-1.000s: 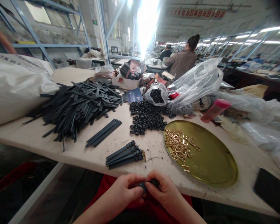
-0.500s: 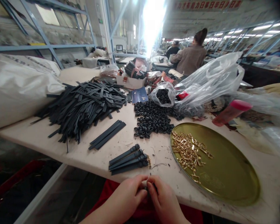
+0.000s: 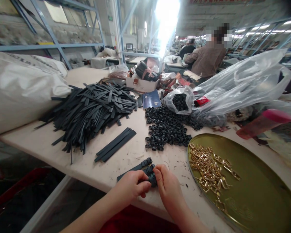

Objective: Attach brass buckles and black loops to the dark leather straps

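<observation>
My left hand (image 3: 134, 186) is closed over the small group of black straps (image 3: 132, 169) at the table's front edge, with thumb and forefinger pinching at a looped strap end. Opposite it, my right hand (image 3: 167, 183) has its fingers pressed together against the looped ends of the same group. My fingers hide much of these straps. Behind them lie a few plain black strips (image 3: 115, 144), side by side. A heap of small black loops (image 3: 166, 129) spreads beyond my hands. To the right, gold-coloured buckles (image 3: 208, 168) lie on a round golden tray (image 3: 262, 191).
A big pile of black strips (image 3: 94, 110) covers the left of the table, against a white sack (image 3: 21, 94). Farther back are a clear bag of loops (image 3: 179, 100), a blue booklet (image 3: 151, 99), a white box (image 3: 142, 84) and a pink-lidded bottle (image 3: 264, 123). Other people (image 3: 207, 60) sit beyond.
Both hands have moved forward from the table's edge onto the group of looped straps and sit slightly farther apart. The view has shifted, so things on the table appear farther right.
</observation>
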A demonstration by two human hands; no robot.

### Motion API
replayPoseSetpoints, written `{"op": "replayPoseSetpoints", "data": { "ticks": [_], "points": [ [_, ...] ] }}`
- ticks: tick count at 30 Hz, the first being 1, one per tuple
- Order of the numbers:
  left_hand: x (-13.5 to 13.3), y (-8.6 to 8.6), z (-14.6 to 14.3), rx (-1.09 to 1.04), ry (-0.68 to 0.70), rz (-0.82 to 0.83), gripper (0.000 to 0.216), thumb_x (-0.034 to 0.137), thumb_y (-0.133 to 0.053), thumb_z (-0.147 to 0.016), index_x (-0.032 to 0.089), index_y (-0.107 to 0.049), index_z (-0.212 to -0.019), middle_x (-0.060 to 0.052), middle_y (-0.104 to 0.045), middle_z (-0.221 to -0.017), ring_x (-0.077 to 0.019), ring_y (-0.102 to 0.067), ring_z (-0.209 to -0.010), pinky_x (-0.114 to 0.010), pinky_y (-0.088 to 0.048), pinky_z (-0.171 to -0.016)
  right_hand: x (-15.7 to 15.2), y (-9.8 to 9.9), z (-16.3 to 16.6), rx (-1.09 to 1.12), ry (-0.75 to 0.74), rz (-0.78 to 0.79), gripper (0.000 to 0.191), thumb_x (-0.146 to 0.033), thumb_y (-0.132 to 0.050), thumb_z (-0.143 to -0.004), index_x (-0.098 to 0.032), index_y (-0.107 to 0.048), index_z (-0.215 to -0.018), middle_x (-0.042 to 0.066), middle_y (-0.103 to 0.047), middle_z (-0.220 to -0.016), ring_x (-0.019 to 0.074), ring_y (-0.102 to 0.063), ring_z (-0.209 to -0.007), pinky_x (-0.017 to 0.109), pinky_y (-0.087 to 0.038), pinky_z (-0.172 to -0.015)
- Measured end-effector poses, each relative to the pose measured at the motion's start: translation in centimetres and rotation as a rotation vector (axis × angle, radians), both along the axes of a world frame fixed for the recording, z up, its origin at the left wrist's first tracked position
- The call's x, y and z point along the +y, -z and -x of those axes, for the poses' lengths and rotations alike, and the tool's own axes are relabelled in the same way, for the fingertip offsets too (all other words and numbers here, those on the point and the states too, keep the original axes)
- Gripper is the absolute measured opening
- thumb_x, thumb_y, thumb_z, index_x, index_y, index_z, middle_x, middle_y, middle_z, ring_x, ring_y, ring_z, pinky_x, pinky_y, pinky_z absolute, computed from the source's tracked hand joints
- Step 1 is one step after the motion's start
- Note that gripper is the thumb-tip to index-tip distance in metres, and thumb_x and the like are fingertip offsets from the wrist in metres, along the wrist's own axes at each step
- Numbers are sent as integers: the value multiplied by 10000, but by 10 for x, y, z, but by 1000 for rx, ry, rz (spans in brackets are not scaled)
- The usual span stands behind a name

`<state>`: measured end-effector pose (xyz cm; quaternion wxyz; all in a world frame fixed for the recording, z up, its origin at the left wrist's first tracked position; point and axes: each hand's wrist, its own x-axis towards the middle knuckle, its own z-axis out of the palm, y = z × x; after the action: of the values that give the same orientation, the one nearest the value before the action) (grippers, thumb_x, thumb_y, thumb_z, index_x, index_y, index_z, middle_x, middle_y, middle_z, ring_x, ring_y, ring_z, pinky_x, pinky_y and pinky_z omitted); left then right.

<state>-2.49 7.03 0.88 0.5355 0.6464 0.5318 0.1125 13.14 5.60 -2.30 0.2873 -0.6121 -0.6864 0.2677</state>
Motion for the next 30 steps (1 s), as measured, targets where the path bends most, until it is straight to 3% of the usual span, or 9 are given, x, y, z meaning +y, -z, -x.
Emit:
{"op": "replayPoseSetpoints", "data": {
  "ticks": [5,11,15,18,20,23,27,30],
  "points": [
    [1,8,-4,-64,-9,9,185,259,-446,-715,154,-598,-706,15,-599,-579,-133,-559,-558,-203,-378,-531,2,9,3,-9,-5,24,297,-358,-264,-907,-216,-488,-774,31,-587,-653,187,-542,-607,276,-342,-547],
    [7,-4,-3,-23,98,-110,221,216,-399,-750,175,-616,-734,8,-616,-660,-142,-547,-617,-214,-382,-564,4,7,7,-22,-46,-23,309,-343,-269,-909,-212,-517,-780,45,-612,-682,189,-556,-633,288,-364,-568],
    [10,-7,6,109,156,-276,243,229,-455,-766,191,-619,-941,-42,-645,-933,-196,-570,-862,-269,-418,-761,9,7,2,-61,-53,-95,273,-316,-315,-895,-193,-557,-868,73,-640,-776,210,-575,-722,320,-418,-641],
    [5,6,14,364,132,-474,572,309,-639,-660,182,-474,-1192,-109,-515,-1221,-278,-464,-1097,-385,-351,-939,13,17,-4,-29,16,-171,293,-309,-331,-882,-162,-549,-1012,121,-626,-998,243,-556,-940,396,-429,-821],
    [-4,18,12,446,208,-562,634,287,-642,-668,169,-407,-1245,-123,-452,-1287,-288,-424,-1146,-417,-335,-969,12,29,-5,40,51,-174,348,-320,-303,-884,-137,-525,-1080,143,-594,-1096,244,-527,-1037,422,-409,-896],
    [-16,30,-1,509,238,-624,389,135,-379,-843,123,-407,-1231,-141,-539,-1171,-246,-498,-1069,-412,-403,-908,6,47,4,158,57,-133,415,-378,-291,-876,-117,-502,-1121,157,-577,-1138,246,-525,-1064,434,-412,-919],
    [-18,33,-12,615,76,-608,292,129,-329,-857,97,-488,-1100,-142,-604,-1007,-250,-571,-932,-400,-476,-788,-6,61,18,224,-3,-136,462,-457,-339,-839,-155,-481,-1158,137,-555,-1189,273,-503,-1107,449,-402,-934],
    [-27,27,18,616,-75,-574,187,157,-431,-806,143,-550,-949,-93,-625,-954,-221,-601,-864,-336,-497,-749,-5,74,7,189,-8,-111,511,-473,-310,-843,-156,-432,-1225,140,-556,-1198,280,-517,-1103,420,-429,-912]
  ]
}}
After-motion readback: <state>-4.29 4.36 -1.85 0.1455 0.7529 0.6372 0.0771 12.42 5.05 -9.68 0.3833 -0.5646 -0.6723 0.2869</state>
